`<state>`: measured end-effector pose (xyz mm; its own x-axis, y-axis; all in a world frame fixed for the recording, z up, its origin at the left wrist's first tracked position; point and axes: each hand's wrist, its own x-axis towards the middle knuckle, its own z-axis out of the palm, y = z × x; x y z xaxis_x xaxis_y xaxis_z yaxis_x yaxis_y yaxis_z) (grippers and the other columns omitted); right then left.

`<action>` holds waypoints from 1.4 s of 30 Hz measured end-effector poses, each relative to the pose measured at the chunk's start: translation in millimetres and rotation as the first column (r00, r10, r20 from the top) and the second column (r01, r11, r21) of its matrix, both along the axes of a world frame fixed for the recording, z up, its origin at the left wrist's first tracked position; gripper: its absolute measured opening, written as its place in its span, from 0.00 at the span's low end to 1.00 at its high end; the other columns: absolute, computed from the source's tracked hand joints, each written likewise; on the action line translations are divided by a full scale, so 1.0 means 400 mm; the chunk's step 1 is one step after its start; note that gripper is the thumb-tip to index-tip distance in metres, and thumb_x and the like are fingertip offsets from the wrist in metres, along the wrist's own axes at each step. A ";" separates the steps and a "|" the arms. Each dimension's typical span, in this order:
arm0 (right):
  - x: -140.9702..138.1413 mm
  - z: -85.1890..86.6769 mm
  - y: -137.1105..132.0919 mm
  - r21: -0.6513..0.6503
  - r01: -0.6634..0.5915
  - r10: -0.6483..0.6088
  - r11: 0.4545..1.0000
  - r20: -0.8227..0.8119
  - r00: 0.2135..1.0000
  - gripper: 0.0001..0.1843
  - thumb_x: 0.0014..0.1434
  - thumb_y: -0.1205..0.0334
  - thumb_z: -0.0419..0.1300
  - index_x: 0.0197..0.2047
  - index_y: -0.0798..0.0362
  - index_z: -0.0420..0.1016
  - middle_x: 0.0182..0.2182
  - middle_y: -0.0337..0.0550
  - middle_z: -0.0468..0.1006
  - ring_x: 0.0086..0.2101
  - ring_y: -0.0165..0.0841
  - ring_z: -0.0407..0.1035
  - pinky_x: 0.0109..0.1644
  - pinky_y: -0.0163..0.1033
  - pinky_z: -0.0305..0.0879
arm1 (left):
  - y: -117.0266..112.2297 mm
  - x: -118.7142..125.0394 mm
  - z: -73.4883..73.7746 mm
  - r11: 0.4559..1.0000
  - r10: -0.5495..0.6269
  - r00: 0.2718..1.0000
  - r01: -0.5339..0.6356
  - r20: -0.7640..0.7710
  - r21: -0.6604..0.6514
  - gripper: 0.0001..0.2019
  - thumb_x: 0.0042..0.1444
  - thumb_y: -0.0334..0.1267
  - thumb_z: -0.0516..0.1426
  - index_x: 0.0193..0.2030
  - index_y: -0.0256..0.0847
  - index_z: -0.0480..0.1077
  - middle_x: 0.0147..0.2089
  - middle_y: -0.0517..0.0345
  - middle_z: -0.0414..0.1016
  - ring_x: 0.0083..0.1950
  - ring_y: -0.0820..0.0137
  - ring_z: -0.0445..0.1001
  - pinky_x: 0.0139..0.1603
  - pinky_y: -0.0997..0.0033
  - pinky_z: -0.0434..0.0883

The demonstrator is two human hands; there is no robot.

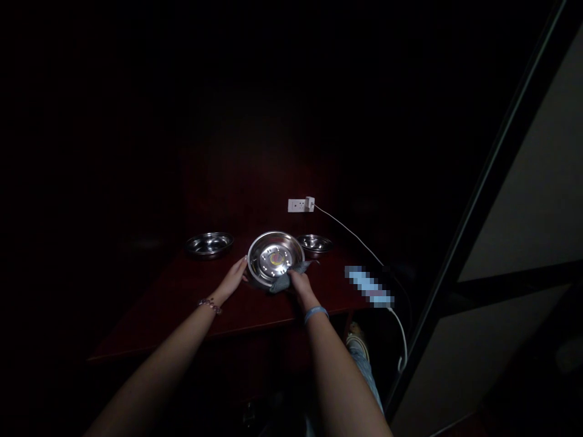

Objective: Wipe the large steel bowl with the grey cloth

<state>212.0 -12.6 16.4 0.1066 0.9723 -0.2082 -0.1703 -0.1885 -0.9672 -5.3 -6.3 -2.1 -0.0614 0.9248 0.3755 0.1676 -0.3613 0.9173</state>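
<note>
A shiny steel plate (pixel 275 257) is tilted up toward me on a dark red table (pixel 182 303). My left hand (pixel 235 278) holds its left rim. My right hand (pixel 300 286) presses a grey cloth (pixel 288 278) against the plate's lower right edge. A beaded bracelet circles my left wrist, and a blue band my right wrist.
Another steel plate (pixel 209 244) lies flat to the left and a steel bowl (pixel 314 244) to the right behind the cloth. A white socket with a charger (pixel 301 204) is on the back panel; its cable (pixel 355 240) runs right to a blurred object (pixel 368 286). The surroundings are dark.
</note>
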 end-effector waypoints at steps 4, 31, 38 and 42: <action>-0.001 0.004 -0.003 0.002 0.009 -0.009 1.000 0.010 1.000 0.08 0.54 0.66 0.58 0.39 0.55 0.75 0.37 0.49 0.82 0.36 0.38 0.78 0.36 0.36 0.74 | 0.006 -0.003 -0.004 1.000 0.002 1.000 -0.002 0.004 0.004 0.31 0.54 0.67 0.54 0.44 0.38 0.73 0.31 0.55 0.75 0.30 0.68 0.72 0.28 0.70 0.70; 0.005 -0.008 0.005 0.046 0.015 -0.017 0.999 0.046 0.999 0.08 0.53 0.66 0.59 0.38 0.55 0.77 0.37 0.48 0.82 0.38 0.38 0.78 0.40 0.36 0.75 | -0.010 -0.001 0.007 0.999 -0.020 0.999 0.021 0.034 -0.035 0.36 0.52 0.68 0.55 0.52 0.36 0.73 0.33 0.54 0.76 0.31 0.68 0.73 0.31 0.69 0.70; 0.008 0.003 0.002 0.021 0.019 -0.020 1.000 0.063 0.998 0.08 0.52 0.67 0.60 0.37 0.55 0.78 0.37 0.49 0.82 0.39 0.39 0.79 0.39 0.37 0.76 | -0.019 0.005 0.024 0.996 -0.034 0.998 0.038 0.046 -0.080 0.37 0.49 0.70 0.56 0.49 0.35 0.73 0.30 0.56 0.75 0.30 0.67 0.74 0.31 0.68 0.70; 0.008 0.004 0.001 0.020 0.016 -0.018 1.000 0.086 0.996 0.08 0.54 0.66 0.59 0.37 0.55 0.77 0.39 0.49 0.82 0.40 0.38 0.78 0.39 0.36 0.75 | -0.023 0.007 0.028 0.996 -0.028 0.999 0.030 0.025 -0.083 0.35 0.49 0.70 0.55 0.46 0.37 0.73 0.30 0.57 0.75 0.29 0.67 0.73 0.31 0.68 0.69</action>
<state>215.1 -12.3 17.8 0.1397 0.9739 -0.1789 -0.0887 -0.1676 -0.9818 -2.7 -15.7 8.9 -0.0418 0.9543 0.2958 0.1362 -0.2879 0.9479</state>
